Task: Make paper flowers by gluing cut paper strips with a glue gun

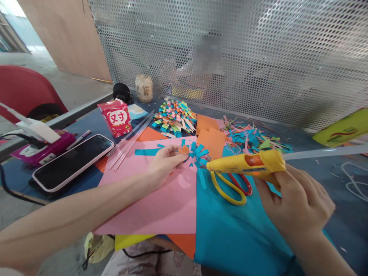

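Note:
My right hand (299,199) is wrapped round the handle of a yellow hot glue gun (241,163). A translucent glue stick (324,152) juts from its back, and its nozzle points left at a cluster of blue paper strips (198,153). Between the fingertips of my left hand (166,165) is a small orange paper piece (183,150), close to those strips. I cannot tell whether the piece and the strips are joined. Under my left hand lies a pink paper sheet (143,214); yellow-and-red-handled scissors (230,195) rest on a blue paper sheet (230,234).
Behind are a pile of looped paper strips (175,115), orange paper squares (211,142) and paper scraps (250,138). At left stand a red drink carton (116,119), a phone (74,161), clear glue sticks (129,142) and a purple power strip (46,149). A perforated metal panel (244,76) closes the back.

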Demonstrator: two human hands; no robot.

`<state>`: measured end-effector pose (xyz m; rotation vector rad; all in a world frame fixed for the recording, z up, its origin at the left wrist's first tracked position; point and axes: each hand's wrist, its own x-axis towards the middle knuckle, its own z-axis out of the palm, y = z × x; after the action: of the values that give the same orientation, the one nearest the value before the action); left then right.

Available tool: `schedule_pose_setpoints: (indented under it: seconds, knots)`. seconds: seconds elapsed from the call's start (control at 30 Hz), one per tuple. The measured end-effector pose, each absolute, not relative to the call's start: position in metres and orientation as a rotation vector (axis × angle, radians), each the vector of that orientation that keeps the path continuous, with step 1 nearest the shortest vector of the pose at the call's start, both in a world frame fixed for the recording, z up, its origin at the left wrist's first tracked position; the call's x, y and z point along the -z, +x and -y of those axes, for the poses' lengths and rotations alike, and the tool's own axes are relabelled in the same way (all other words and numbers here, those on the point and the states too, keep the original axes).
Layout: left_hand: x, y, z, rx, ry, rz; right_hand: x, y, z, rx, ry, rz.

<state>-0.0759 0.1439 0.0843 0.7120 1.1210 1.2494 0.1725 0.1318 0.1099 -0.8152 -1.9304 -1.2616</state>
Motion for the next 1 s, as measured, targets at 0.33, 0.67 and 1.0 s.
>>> schedule_pose_setpoints:
  seconds: [0.33,0.67,1.0]
  knots:
    - [-0.0863,-0.0750,-0.1423,-1.239,0.715,-1.085,-0.1102,0.1686,-0.1320,1.188,-0.728,1.975]
    - [-0.0857,-0.0751,-0.1419,-1.245,0.717,-1.079,-0.1093,0.1730,-0.1324,1.222,-0.766,1.929]
    - [-0.0855,-0.0762,-0.1435,-1.255,0.659,-1.122,-0.1100,0.1728,-0.1315,1.202,-0.774,1.952]
